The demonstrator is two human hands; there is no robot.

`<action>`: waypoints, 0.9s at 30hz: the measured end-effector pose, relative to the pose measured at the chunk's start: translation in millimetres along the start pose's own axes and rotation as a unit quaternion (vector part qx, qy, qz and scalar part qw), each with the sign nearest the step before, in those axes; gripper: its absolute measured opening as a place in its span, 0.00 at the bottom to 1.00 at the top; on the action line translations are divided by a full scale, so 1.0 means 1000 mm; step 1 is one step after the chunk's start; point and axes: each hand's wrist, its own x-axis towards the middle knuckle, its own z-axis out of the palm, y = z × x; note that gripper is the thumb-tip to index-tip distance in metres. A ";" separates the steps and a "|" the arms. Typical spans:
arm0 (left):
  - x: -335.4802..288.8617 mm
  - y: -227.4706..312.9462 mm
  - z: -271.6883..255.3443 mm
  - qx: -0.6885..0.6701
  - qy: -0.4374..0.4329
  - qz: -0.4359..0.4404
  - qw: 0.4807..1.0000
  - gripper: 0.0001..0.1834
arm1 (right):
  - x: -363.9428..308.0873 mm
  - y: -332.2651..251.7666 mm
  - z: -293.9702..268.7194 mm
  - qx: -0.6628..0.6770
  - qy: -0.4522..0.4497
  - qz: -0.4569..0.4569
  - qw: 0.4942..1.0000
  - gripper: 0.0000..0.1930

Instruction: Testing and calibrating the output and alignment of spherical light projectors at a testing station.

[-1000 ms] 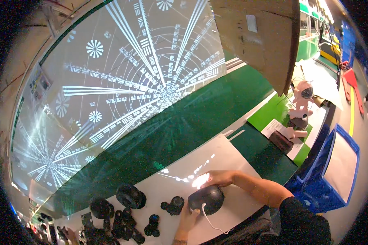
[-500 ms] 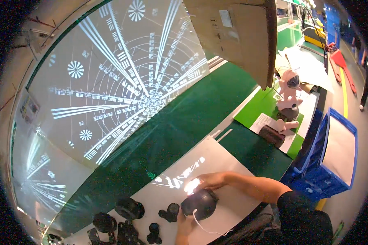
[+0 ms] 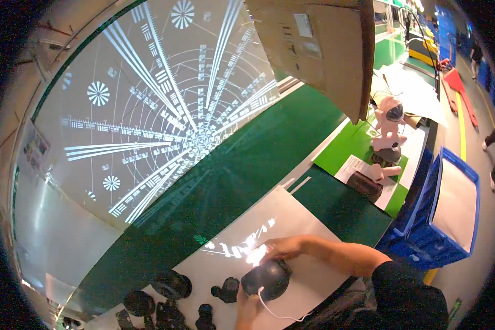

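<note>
A dark, rounded projector (image 3: 266, 279) with a white cable sits over the pale board (image 3: 308, 220) at the bottom middle, its bright end facing away from me. My left hand (image 3: 248, 306) grips its near left side, the fingers partly hidden behind it. Across the far side reaches my right hand (image 3: 283, 248), fingers curled at the glowing end. A chart of white lines, arcs and pinwheels (image 3: 201, 140) shines on the grey screen (image 3: 93, 66) ahead. Just left of the projector lies a small black part (image 3: 226, 290).
Several black parts (image 3: 170, 284) crowd the board's lower left. A large cardboard box (image 3: 324, 60) stands upright at the back. Pinkish-white figure-shaped items (image 3: 389, 124) stand on a green-and-white sheet at right, by a blue crate (image 3: 443, 245). A red pallet truck (image 3: 461, 91) stands beyond.
A second, smaller projected pattern at the lower left has vanished. The large chart sits slightly further left in view. Both hands keep their hold on the projector.
</note>
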 end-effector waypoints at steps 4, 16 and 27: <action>-0.001 0.050 0.040 -0.089 0.088 -0.070 0.990 0.34 | -0.006 -0.029 0.007 -0.022 -0.039 0.042 0.998 0.21; -0.006 0.055 0.024 0.117 -0.017 0.072 0.990 0.33 | 0.001 -0.045 0.035 -0.113 -0.018 0.008 0.993 0.21; -0.003 0.042 0.014 0.287 -0.049 0.196 0.936 0.29 | 0.003 -0.024 0.025 -0.106 0.007 -0.009 0.994 0.22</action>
